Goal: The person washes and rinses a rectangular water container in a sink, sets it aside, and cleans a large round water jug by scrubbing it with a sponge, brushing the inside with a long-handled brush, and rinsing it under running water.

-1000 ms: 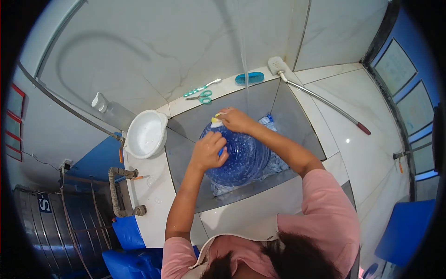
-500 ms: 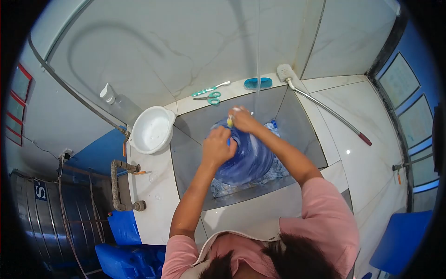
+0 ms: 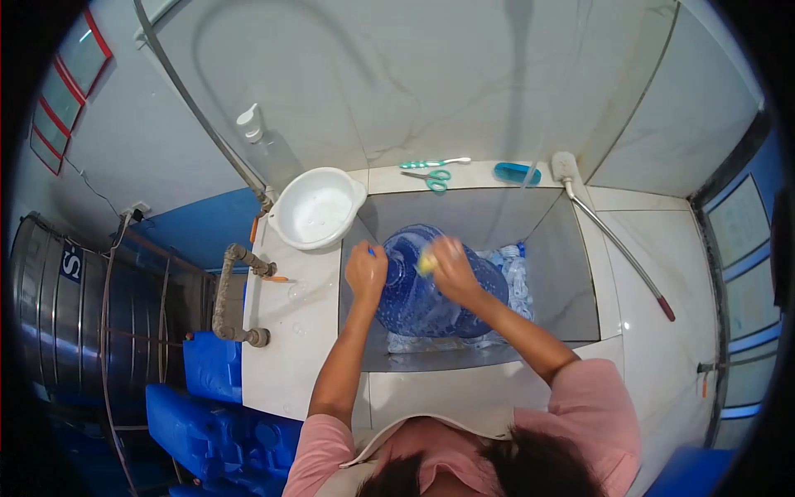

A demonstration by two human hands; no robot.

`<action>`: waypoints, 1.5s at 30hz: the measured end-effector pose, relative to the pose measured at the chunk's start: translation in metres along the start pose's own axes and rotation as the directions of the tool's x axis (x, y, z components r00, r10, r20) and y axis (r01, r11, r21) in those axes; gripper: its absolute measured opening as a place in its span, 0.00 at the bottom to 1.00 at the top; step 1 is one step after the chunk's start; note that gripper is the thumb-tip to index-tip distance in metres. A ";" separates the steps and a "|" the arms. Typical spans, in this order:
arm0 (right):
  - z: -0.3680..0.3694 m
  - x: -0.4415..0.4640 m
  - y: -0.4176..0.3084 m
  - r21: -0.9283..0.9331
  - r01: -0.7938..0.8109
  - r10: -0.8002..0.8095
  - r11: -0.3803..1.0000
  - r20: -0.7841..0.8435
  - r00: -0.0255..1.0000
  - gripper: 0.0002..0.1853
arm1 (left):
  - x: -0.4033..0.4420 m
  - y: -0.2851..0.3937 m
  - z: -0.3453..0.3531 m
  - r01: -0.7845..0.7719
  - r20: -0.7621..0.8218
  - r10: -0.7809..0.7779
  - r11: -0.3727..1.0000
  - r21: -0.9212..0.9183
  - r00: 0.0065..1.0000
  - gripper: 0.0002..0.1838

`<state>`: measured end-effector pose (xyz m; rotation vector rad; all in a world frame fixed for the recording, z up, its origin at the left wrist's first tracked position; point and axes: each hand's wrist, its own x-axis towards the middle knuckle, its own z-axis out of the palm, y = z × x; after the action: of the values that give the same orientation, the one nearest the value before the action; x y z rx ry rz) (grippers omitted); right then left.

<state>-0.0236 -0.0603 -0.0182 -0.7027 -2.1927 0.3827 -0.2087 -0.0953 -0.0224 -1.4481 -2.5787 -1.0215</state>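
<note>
A large blue translucent water jug point(image 3: 443, 302) lies tilted in the grey sink basin point(image 3: 563, 286), its surface streaked with foam. My left hand point(image 3: 366, 269) is closed round a blue part at the jug's neck end, on the left. My right hand point(image 3: 451, 267), blurred by motion, grips a small yellow and white sponge point(image 3: 427, 263) against the top of the jug. Beneath the jug lies a wet blue and white patterned cloth point(image 3: 515, 282).
Along the back ledge are a toothbrush point(image 3: 435, 163), green scissors point(image 3: 432, 177) and a blue brush point(image 3: 517, 173). A white basin point(image 3: 318, 209) and a pump bottle point(image 3: 269, 149) stand left. A long-handled brush point(image 3: 617, 240) lies right, pipes point(image 3: 224, 290) project at left.
The view has turned and shifted. The jug's neck now points left, with my left hand beside it. My right hand has moved the sponge from the neck end onto the jug's side.
</note>
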 end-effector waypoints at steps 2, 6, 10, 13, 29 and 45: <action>0.025 0.078 -0.017 0.125 0.114 -0.090 0.986 -0.182 0.979 0.12 | -0.008 0.001 -0.007 0.007 0.018 -0.007 1.000 -0.007 1.000 0.13; 0.069 0.158 -0.015 0.180 -0.042 -0.030 0.983 0.377 0.926 0.13 | -0.019 0.017 -0.011 -0.045 0.073 0.051 0.996 -0.080 0.996 0.12; -0.034 0.137 0.027 0.606 -0.683 0.505 0.407 0.474 0.721 0.14 | -0.013 0.026 -0.014 -0.238 0.062 0.253 0.954 -0.183 0.966 0.11; -0.123 0.098 0.075 0.528 -0.780 0.710 0.335 0.403 0.578 0.09 | -0.001 0.049 -0.002 -0.435 0.013 0.463 0.842 -0.320 0.886 0.10; -0.199 0.116 0.079 0.362 -0.806 0.703 0.469 0.399 0.588 0.09 | 0.020 0.204 0.071 0.367 0.572 0.503 0.452 -0.813 0.648 0.16; -0.112 0.079 0.065 -0.407 -0.527 0.574 0.746 -0.009 0.819 0.16 | -0.016 0.190 0.075 0.491 0.515 0.062 0.219 -0.843 0.855 0.17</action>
<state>0.0430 0.0433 0.0701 -1.6157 -2.1535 0.2782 -0.0318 0.0010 0.0151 -1.4964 -2.3779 -3.1413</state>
